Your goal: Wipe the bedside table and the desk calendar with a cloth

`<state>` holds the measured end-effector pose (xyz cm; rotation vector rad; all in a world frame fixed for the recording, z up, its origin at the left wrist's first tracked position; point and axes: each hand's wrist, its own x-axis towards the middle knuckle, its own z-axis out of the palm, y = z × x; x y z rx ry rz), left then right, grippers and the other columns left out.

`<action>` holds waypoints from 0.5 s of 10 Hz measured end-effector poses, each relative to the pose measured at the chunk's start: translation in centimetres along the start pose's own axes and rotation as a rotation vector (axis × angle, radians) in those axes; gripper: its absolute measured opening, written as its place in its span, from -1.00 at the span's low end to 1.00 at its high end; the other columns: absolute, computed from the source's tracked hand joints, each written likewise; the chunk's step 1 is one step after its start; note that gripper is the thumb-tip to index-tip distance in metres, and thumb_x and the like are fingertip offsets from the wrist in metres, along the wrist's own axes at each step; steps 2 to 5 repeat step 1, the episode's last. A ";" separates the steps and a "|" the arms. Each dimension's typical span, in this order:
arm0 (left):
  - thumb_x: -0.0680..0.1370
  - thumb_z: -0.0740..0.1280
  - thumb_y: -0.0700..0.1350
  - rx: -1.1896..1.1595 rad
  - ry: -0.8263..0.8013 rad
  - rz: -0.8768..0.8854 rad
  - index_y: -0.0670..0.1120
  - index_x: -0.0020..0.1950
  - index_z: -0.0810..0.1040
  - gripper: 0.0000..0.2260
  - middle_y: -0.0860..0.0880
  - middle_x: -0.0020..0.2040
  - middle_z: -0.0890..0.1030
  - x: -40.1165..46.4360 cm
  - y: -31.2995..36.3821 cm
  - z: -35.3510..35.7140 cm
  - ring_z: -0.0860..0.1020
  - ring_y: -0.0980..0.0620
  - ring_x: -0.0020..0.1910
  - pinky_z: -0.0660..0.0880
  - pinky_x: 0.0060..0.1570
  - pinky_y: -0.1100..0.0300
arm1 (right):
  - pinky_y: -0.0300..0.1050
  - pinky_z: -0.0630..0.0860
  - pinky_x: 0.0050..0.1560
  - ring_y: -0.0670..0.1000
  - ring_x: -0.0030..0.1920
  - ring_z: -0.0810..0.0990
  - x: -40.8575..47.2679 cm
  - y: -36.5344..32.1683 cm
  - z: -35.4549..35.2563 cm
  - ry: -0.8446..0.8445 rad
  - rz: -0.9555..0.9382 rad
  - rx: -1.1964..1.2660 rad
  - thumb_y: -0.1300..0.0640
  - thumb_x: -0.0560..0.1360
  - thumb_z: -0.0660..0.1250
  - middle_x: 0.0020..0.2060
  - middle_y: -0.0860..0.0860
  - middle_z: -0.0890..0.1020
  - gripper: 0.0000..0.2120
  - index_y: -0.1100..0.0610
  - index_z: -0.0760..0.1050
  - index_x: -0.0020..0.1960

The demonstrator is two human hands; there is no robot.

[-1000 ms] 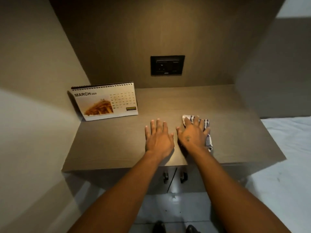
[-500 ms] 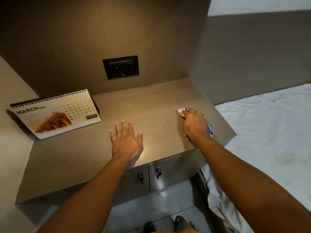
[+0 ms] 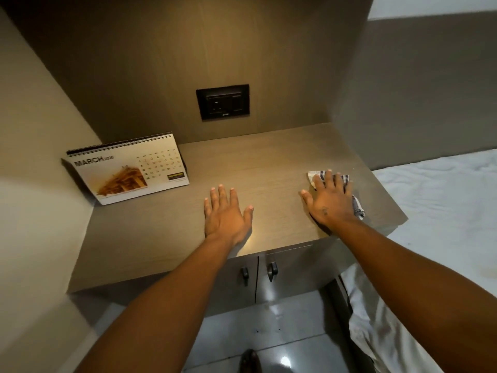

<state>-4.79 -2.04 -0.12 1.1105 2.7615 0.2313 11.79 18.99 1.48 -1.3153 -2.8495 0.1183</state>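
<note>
The bedside table [image 3: 269, 162] has a grey-brown wood-grain top set in a niche. A desk calendar [image 3: 129, 170] showing March stands upright at the back left of the top. My right hand [image 3: 329, 201] lies flat with spread fingers on a white checked cloth [image 3: 313, 176] near the table's right edge, pressing it against the surface. The cloth shows past the fingertips and beside the wrist. My left hand [image 3: 226, 215] rests palm down on the bare top near the front middle, fingers apart, holding nothing.
A black wall socket [image 3: 223, 101] is set in the back panel. Two cabinet doors with dark handles [image 3: 258, 271] sit under the top. A bed with a white sheet [image 3: 443, 211] adjoins the table on the right. A glossy tiled floor [image 3: 255, 335] lies below.
My right hand has slid the cloth from the table's middle to near its right edge and now lies flat with fingers spread. The left hand stays planted. The view has swung.
</note>
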 end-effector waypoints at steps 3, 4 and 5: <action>0.61 -0.02 0.29 0.031 0.121 0.071 -0.11 0.63 -0.11 -0.27 -0.21 0.64 -0.18 -1.4 1.2 -0.9 -0.24 -0.19 0.61 -0.12 0.57 -0.19 | 0.31 -0.11 0.47 0.26 0.54 -0.06 -1.0 -1.1 -1.6 0.036 -0.077 0.008 -0.27 0.56 0.11 0.56 0.23 0.05 -0.35 0.06 0.14 0.52; 0.61 -0.02 0.29 0.031 0.121 0.071 -0.11 0.63 -0.11 -0.27 -0.21 0.64 -0.18 -1.4 1.2 -0.9 -0.24 -0.19 0.61 -0.12 0.57 -0.19 | 0.31 -0.11 0.47 0.26 0.54 -0.06 -1.0 -1.1 -1.6 0.036 -0.077 0.008 -0.27 0.56 0.11 0.56 0.23 0.05 -0.35 0.06 0.14 0.52; 0.61 -0.02 0.29 0.031 0.121 0.071 -0.11 0.63 -0.11 -0.27 -0.21 0.64 -0.18 -1.4 1.2 -0.9 -0.24 -0.19 0.61 -0.12 0.57 -0.19 | 0.31 -0.11 0.47 0.26 0.54 -0.06 -1.0 -1.1 -1.6 0.036 -0.077 0.008 -0.27 0.56 0.11 0.56 0.23 0.05 -0.35 0.06 0.14 0.52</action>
